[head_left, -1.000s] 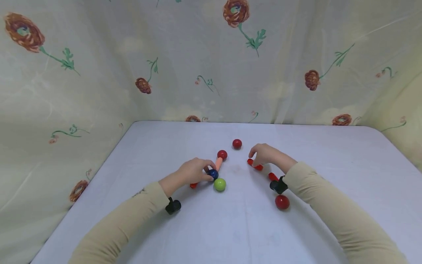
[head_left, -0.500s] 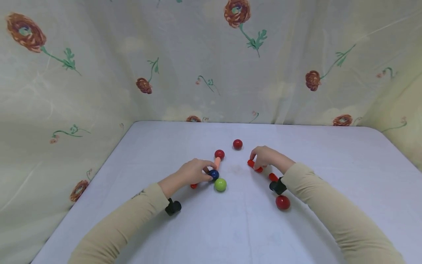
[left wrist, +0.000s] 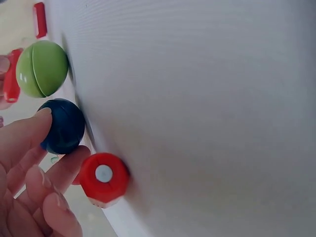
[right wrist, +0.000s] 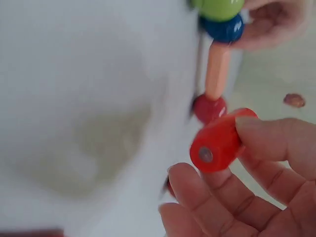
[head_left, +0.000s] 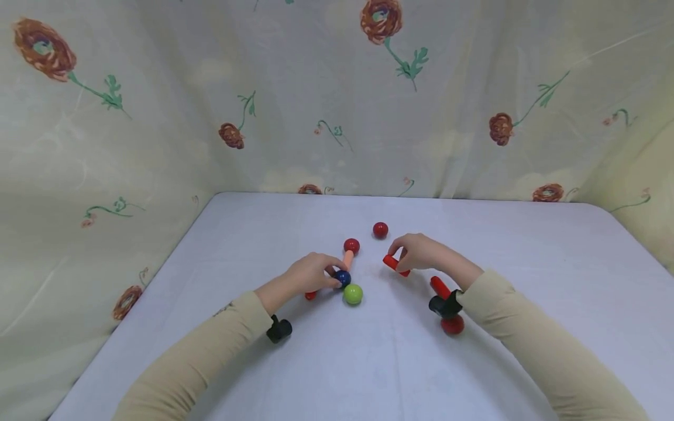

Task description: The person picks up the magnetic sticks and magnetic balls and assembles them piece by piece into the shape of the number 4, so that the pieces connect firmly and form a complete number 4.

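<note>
My left hand (head_left: pixel 310 273) pinches a dark blue ball (left wrist: pixel 64 127) between thumb and fingers. A green ball (head_left: pixel 353 294) sits against or close beside it. From the blue ball a peach-coloured rod (right wrist: pixel 217 70) runs to a red ball (head_left: pixel 351 246), all in one line. Partly hidden under my left hand is a red rod (left wrist: pixel 104 177) with a silvery disc in its end; whether it touches the blue ball I cannot tell. My right hand (head_left: pixel 418 251) holds another red rod (right wrist: pixel 222 140), a metal disc in its end, right of the peach rod.
A lone red ball (head_left: pixel 381 230) lies farther back on the white table (head_left: pixel 337 374). Under my right wrist are one more red rod (head_left: pixel 439 287) and a red ball (head_left: pixel 453 325), partly covered by the black wrist camera (head_left: pixel 444 305). A flowered curtain (head_left: pixel 295 99) surrounds the table.
My right hand has taken hold of the red rod and moved it left, toward the peach rod. The red ball on the peach rod shifted slightly left. My left hand stays on the blue ball.
</note>
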Motion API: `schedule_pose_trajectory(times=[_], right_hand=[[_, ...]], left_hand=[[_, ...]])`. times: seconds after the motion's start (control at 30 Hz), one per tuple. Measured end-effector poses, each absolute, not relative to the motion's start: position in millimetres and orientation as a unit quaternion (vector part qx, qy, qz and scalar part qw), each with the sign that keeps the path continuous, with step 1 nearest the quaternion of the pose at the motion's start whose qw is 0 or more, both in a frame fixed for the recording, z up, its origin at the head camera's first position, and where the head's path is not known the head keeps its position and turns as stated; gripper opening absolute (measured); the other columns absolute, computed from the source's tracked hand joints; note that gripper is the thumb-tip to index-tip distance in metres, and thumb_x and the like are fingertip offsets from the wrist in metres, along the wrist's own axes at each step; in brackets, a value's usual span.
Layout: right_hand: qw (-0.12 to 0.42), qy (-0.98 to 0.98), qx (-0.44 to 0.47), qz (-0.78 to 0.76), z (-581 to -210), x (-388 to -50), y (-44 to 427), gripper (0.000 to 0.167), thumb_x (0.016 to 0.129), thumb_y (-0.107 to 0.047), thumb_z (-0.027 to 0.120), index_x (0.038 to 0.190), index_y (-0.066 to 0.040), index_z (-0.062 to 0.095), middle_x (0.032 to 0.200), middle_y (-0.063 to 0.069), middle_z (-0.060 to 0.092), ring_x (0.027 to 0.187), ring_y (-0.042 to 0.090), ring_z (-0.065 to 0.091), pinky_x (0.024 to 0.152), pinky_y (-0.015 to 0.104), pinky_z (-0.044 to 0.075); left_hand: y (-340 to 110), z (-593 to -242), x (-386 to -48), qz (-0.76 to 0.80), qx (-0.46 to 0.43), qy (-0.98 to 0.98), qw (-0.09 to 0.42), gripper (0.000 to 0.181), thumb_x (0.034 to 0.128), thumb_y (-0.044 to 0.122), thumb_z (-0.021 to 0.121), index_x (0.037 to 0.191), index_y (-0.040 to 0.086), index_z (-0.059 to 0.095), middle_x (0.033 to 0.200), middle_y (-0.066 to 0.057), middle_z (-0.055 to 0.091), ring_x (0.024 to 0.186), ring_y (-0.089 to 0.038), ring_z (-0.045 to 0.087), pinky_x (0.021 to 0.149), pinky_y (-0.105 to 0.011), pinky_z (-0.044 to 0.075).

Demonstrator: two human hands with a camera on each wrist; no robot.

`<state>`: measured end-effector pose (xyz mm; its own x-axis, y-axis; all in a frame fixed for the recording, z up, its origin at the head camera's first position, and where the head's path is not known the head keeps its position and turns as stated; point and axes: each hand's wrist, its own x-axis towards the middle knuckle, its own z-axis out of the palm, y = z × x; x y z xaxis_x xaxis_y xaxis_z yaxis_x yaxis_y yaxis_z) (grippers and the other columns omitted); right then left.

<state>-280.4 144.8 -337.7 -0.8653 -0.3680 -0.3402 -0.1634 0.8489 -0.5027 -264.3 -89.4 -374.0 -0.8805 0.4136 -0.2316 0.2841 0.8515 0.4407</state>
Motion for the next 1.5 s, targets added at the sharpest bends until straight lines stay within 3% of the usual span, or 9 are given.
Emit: schedule_pose_trajectory(times=[0.33,0.6,0.87,1.5], right_hand=[[0.226,0.907,-0.120,-0.336,-345,-258,132,0.037,0.084,-0.010,0.061,0.120,-0.007,0.057,0.102,0.012,0.057,0.085,0.021,0.055,0.063,0.027,0.052],[0.209,0.876,-0.058,-0.430,-355,-251,121,0.032,0.087,-0.012,0.056,0.117,-0.002,0.059,0.104,0.014,0.060,0.085,0.021,0.053,0.067,0.026,0.050],[0.206,0.825,0.012,-0.527,-363,-245,113,0.032,0.091,-0.014,0.054,0.120,0.000,0.056,0.105,0.017,0.061,0.070,0.017,0.057,0.063,0.021,0.049],[0.206,0.791,0.050,-0.574,-380,-243,109,0.034,0.086,-0.007,0.061,0.119,0.000,0.058,0.118,0.017,0.053,0.079,0.017,0.054,0.070,0.022,0.049]], left_hand=[[-89,-374,-264,0.201,0.180,0.949,0.164,0.037,0.0818,0.020,0.069,0.118,0.021,0.062,0.108,-0.004,0.064,0.089,-0.015,0.056,0.079,-0.030,0.049],[-86,-373,-265,0.204,0.160,0.950,0.174,0.037,0.0806,0.019,0.070,0.117,0.022,0.062,0.107,-0.005,0.063,0.086,-0.015,0.054,0.073,-0.025,0.049],[-85,-373,-266,0.209,0.159,0.949,0.172,0.037,0.0800,0.019,0.071,0.116,0.021,0.063,0.105,-0.005,0.064,0.085,-0.015,0.055,0.073,-0.026,0.049],[-87,-374,-266,0.207,0.167,0.949,0.168,0.037,0.0800,0.020,0.071,0.116,0.023,0.063,0.105,-0.004,0.064,0.087,-0.015,0.054,0.076,-0.028,0.049]])
